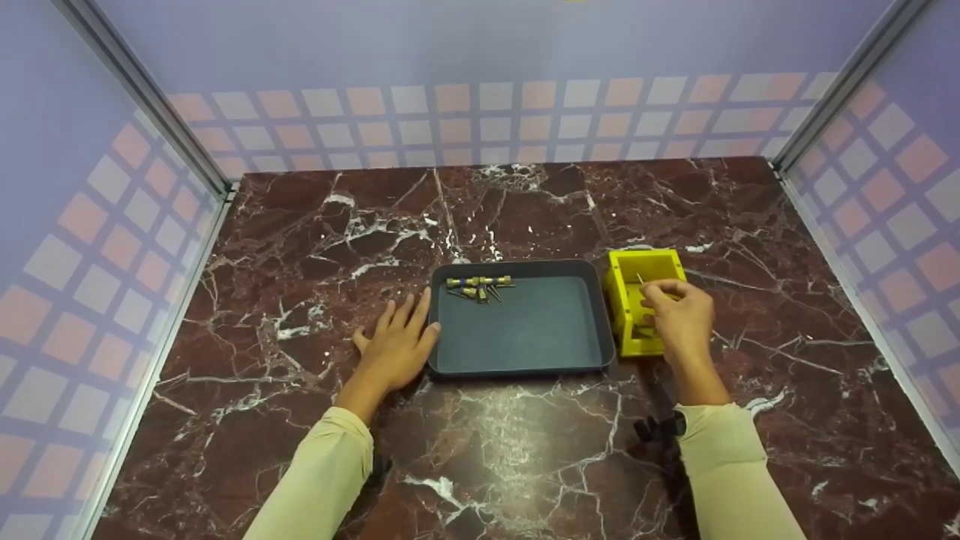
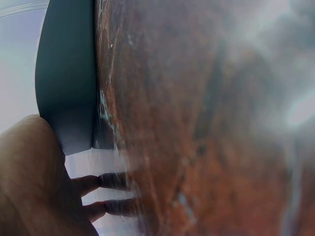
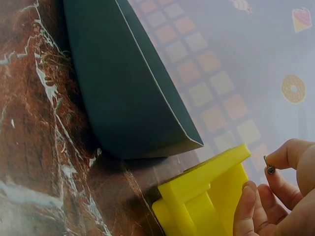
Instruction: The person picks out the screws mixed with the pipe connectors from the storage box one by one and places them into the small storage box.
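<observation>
My right hand (image 1: 681, 315) is over the yellow bin (image 1: 616, 300), pinching a small metal screw (image 3: 270, 169) between thumb and forefinger. Its other fingers are loosely bent. My left hand (image 1: 397, 341) lies with fingers spread on the table at the left side of the dark grey tray (image 1: 525, 360), thumb right at its rim. Inside the tray, at its upper left, brass fittings (image 1: 480, 282) with blue bands lie beside several small screws (image 1: 495, 292). The contents low in the bin are mostly hidden by my right hand.
The bin stands close against the tray's right side on a dark red marble-patterned table (image 1: 300, 247). Panels with pink and white squares (image 1: 495, 120) enclose the back and both sides. A dark strap piece (image 1: 660, 429) sits at the right cuff.
</observation>
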A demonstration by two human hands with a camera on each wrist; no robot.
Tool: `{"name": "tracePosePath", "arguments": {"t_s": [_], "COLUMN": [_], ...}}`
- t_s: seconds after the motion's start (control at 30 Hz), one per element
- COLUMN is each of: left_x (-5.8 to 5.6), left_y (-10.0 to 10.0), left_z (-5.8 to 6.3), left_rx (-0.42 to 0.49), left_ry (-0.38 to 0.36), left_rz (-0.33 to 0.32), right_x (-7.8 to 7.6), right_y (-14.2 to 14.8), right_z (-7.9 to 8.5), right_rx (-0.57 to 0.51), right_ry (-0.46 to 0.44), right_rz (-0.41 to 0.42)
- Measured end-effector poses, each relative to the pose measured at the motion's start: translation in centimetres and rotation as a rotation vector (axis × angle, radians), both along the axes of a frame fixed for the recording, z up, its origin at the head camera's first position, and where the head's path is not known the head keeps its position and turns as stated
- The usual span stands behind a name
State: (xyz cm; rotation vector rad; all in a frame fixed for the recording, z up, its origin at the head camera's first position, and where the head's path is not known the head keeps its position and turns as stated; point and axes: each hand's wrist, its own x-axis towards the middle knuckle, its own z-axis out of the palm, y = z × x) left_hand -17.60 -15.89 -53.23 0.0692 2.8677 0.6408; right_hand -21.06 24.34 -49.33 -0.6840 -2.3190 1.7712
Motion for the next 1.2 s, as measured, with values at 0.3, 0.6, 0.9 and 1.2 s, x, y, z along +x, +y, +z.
{"name": "tracePosePath", "arguments": {"t_s": [0.3,0.6,0.9,1.2], "left_x": [0.0,0.0,-0.1,0.0], "left_y": [0.0,-0.1,-0.1,0.0], "left_z": [0.1,0.0,-0.1,-0.1], "left_rx": [-0.001,-0.003,-0.004,0.002], "left_ry": [-0.014,-0.019,-0.012,-0.003], "left_rz": [-0.001,-0.001,0.000,0.004], "right_x": [0.0,0.1,0.5,0.8], "right_y": [0.0,-0.4,-1.9,-4.7], "right_z": [-0.1,0.0,0.8,1.8], "right_rx": [-0.025,-0.008,0.025,0.023], "right_ry": [0.023,0.034,0.148,0.250], "right_rz": [-0.002,0.012,0.037,0.091]}}
